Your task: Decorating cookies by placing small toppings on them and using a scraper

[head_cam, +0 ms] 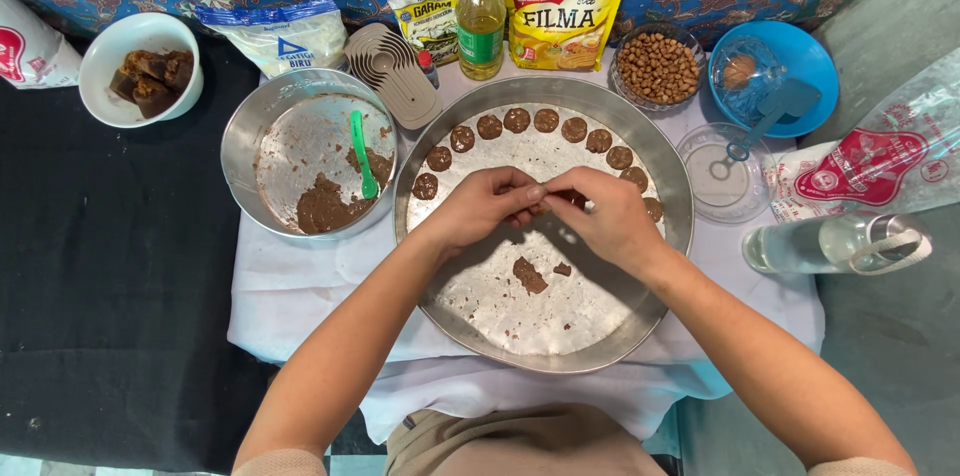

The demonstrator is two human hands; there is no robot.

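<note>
1. Over the middle of the wide round metal tray, the left hand and the right hand meet fingertip to fingertip.
2. Both grips are pinched on a small brown lump of dough. It sits just on the right hand's side of where the fingers meet, largely hidden, so its long axis cannot be told.
3. An arc of flattened brown dough discs runs along the tray's rim from about ten o'clock round to three o'clock, ending just beside the right hand.
4. A loose brown dough scrap lies on the tray at six o'clock from the hands, apart from them.
5. At nine o'clock of the tray stands a steel mixing bowl holding brown dough and a green spatula. The left hand is the nearer to it.
</note>
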